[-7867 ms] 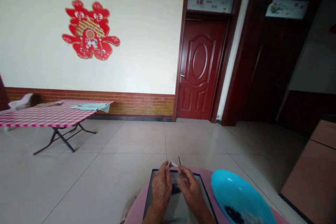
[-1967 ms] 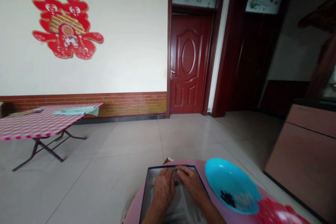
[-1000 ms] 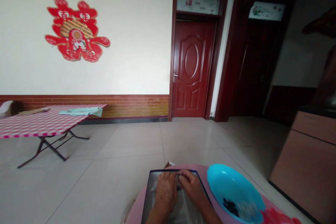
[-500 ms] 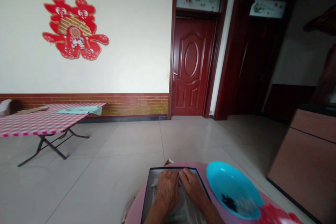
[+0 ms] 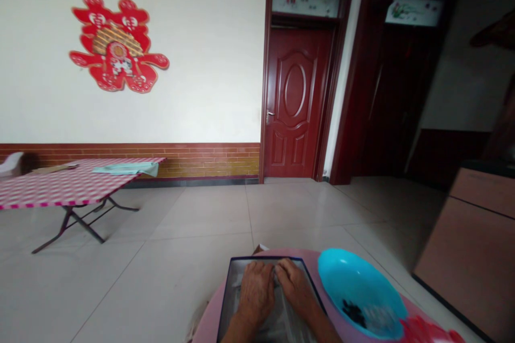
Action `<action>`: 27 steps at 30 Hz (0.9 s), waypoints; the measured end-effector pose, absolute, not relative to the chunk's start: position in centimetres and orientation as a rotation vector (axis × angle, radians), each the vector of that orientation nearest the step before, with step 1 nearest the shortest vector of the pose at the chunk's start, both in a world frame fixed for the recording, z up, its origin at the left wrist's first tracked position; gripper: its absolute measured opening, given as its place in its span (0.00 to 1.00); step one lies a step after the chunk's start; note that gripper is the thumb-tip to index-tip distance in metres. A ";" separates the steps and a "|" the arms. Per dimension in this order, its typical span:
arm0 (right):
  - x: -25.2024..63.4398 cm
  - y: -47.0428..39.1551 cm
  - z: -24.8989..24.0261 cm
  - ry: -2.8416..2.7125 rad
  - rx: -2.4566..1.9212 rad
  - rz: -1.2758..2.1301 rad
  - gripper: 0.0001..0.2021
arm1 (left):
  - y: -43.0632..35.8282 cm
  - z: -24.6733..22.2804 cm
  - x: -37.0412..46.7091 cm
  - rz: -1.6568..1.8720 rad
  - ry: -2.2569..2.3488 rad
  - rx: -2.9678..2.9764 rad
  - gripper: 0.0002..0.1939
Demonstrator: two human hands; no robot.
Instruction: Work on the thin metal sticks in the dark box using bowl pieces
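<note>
Both hands are over a shallow dark-rimmed box (image 5: 228, 300) on a round pink table. My left hand (image 5: 256, 288) has its fingers curled down near the far side of the box. Beside it, my right hand (image 5: 295, 285) pinches with thumb and fingers, the fingertips of the two hands close together. Whatever lies between the fingers is small and mostly hidden. Clear, thin plastic-looking pieces (image 5: 284, 319) lie in the box under the hands. To the right stands a blue plastic basin (image 5: 346, 273) with small black pieces (image 5: 354, 312) and clear pieces (image 5: 379, 317) in it.
Red plastic material (image 5: 428, 329) lies by the basin on the pink table (image 5: 211, 313). A folding table (image 5: 60, 185) with a checked cover and a light green cloth (image 5: 126, 169) stands at the left. A brownish cabinet (image 5: 469, 257) is at the right, a red door (image 5: 298, 102) ahead.
The camera's view has shifted slightly, so the room appears a little further right. Both hands stay at nearly the same place over the box, with their fingers still closed.
</note>
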State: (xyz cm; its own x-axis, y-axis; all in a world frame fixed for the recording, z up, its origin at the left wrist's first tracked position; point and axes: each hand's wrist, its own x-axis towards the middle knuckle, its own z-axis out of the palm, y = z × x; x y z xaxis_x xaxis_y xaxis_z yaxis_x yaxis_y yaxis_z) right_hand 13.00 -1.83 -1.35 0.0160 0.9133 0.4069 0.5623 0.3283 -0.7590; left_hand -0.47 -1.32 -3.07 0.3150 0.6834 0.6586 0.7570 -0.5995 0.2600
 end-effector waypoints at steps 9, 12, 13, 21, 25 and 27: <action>13.3 -1.7 -1.6 -1.617 -1.428 0.483 0.15 | -1.5 -3.0 -0.1 -1.121 -1.371 -2.478 0.14; 13.4 -1.7 -1.7 -1.651 -1.384 0.469 0.12 | -1.4 -3.1 -0.2 -1.148 -1.364 -2.463 0.14; 13.3 -1.6 -1.7 -1.658 -1.384 0.458 0.13 | -1.4 -3.1 -0.2 -1.153 -1.366 -2.458 0.14; 13.3 -1.4 -2.1 -1.612 -1.427 0.546 0.17 | -1.5 -3.0 -0.1 -1.148 -1.345 -2.459 0.14; 13.4 -1.4 -2.4 -1.661 -1.431 0.475 0.14 | -1.4 -3.2 -0.1 -1.135 -1.374 -2.482 0.13; 13.3 -1.3 -2.4 -1.682 -1.445 0.446 0.14 | -1.3 -3.5 -0.1 -1.133 -1.376 -2.490 0.13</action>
State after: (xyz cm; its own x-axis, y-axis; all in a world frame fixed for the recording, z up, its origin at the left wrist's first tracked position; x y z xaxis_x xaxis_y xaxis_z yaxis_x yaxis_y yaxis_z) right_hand 13.28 -1.34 -2.37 0.0311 0.9298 0.3667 0.6259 0.2679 -0.7325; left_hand -0.11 -1.26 -3.47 0.3234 0.7005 0.6362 0.7589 -0.5936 0.2678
